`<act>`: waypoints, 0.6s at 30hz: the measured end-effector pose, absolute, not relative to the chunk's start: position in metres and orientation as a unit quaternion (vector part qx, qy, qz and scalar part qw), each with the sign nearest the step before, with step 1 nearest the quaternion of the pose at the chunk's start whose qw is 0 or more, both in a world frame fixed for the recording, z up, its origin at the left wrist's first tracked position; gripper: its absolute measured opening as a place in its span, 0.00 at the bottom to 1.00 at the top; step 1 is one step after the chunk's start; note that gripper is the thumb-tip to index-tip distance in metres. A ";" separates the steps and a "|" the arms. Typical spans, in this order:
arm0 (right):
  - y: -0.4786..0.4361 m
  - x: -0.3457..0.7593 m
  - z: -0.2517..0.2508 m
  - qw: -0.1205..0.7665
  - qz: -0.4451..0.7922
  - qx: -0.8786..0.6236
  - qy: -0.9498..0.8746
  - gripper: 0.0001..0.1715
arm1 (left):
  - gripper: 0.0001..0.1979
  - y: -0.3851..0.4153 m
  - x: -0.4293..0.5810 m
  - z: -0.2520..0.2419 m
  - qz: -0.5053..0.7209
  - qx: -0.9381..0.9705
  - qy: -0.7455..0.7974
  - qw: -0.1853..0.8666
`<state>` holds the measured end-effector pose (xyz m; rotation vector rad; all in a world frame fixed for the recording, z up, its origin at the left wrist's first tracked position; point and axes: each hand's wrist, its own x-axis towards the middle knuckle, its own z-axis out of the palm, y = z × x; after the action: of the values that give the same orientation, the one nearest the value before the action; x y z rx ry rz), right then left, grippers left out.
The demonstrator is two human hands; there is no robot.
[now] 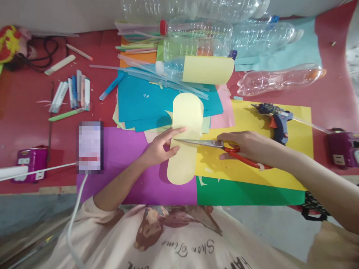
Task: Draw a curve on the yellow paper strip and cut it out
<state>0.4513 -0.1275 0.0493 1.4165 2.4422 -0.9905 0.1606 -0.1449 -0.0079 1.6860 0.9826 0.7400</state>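
Observation:
A long pale yellow paper piece (185, 164) with rounded ends stands out over the coloured sheets in the middle. My left hand (161, 147) holds its left edge, thumb and fingers closed on the paper. In my right hand (241, 145) are red-handled scissors (209, 143), fingers in the handles. The blades point left across the middle of the paper, their tip near my left fingers. Whether the blades are cutting into the paper I cannot tell.
Clear plastic bottles (280, 79) lie at the back, one wrapped in yellow paper (209, 70). A glue gun (280, 125) rests at the right. Markers (74, 91), a phone (89, 147) and a white cable (73, 220) are at the left.

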 end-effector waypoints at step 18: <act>-0.129 0.445 0.051 0.103 -0.313 0.453 0.829 0.29 | 0.24 -0.146 0.160 -0.013 0.308 0.708 0.397 0.496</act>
<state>0.4454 -0.1291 0.0512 1.3352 2.4449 -0.9228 0.1603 -0.1460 -0.0128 1.7155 0.9623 0.7455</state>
